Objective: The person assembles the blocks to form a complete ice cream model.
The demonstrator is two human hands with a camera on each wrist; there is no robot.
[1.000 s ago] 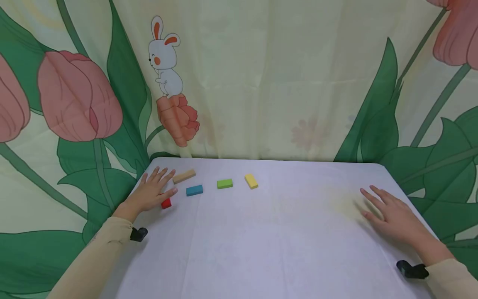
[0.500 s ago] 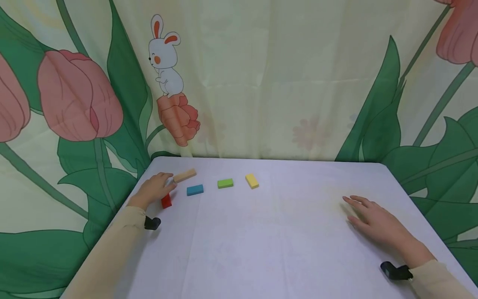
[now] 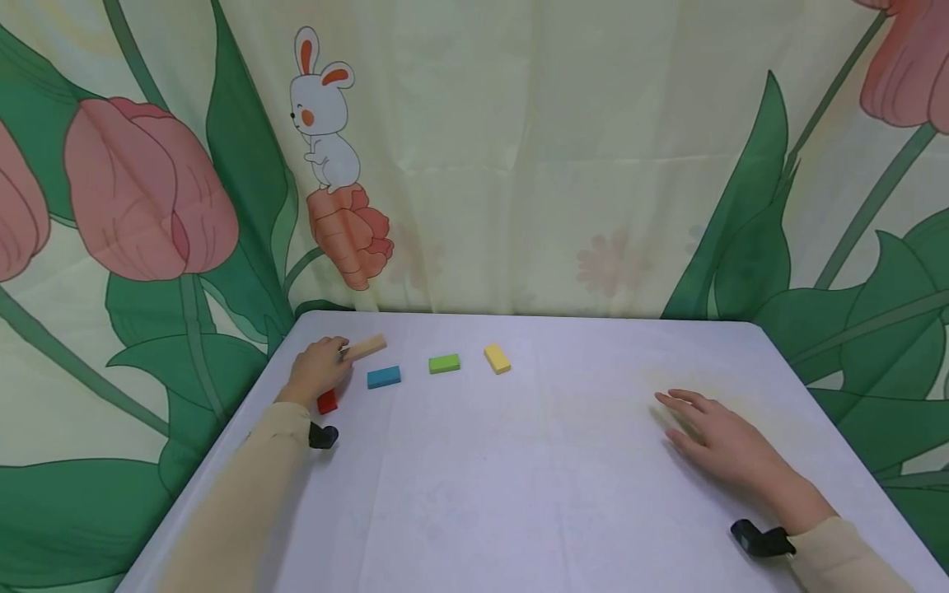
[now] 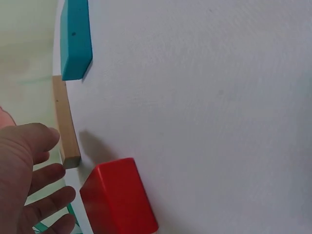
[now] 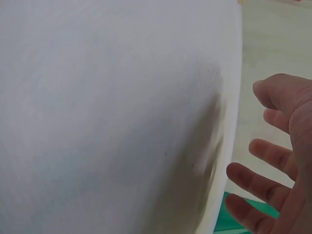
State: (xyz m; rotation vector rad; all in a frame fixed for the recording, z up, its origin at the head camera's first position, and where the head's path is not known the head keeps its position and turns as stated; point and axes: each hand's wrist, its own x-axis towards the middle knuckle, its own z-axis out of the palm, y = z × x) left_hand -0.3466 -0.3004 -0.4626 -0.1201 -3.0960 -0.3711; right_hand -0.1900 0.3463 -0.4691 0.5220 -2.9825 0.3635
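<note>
My left hand reaches over the far left of the table, fingertips right at the near end of a plain wooden block. In the left wrist view, thumb and fingers are loosely bent and spread beside that wooden block, its end face uncovered. Partly hidden under the hand in the head view is a red block, seen larger as a red block from the wrist. A blue block lies just right of them. My right hand hovers over the right side with relaxed fingers, holding nothing.
A green block and a yellow block lie farther right along the back of the white table. Behind its far edge hangs a curtain printed with tulips and a rabbit.
My left hand has moved right and its spread fingers have drawn in toward the wooden block's end. My right hand has drifted left over the table. The blocks stay in place.
</note>
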